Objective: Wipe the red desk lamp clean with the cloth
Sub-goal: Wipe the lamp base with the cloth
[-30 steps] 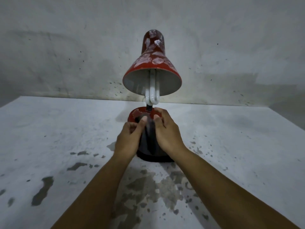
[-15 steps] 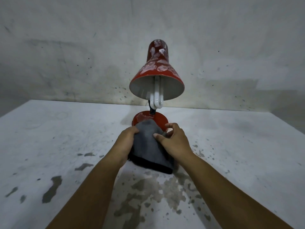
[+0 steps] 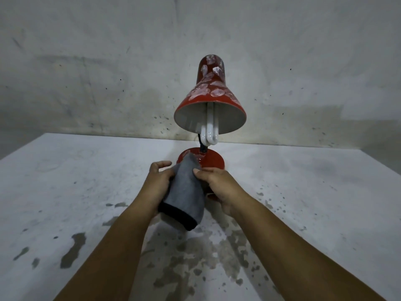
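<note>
The red desk lamp (image 3: 211, 92) stands on the white table, its shade smeared with pale dusty marks and tilted toward me, a white bulb (image 3: 208, 132) hanging out. Its round red base (image 3: 209, 161) sits just beyond my hands. A grey cloth (image 3: 186, 192) with a dark hem is held between both hands, lifted above the table in front of the base. My left hand (image 3: 157, 183) grips the cloth's left side. My right hand (image 3: 219, 187) pinches its right edge with the thumb on top. Part of the base is hidden behind the cloth and right hand.
The white table (image 3: 86, 192) is worn, with dark chipped patches near me and to the left. A stained grey wall (image 3: 108, 72) rises right behind the lamp. The table's edges slope away at far left and right.
Both hands pulled back from the lamp base toward me, bringing the grey cloth up off the base and spreading it between them. The view shifted so the lamp sits lower and further right.
</note>
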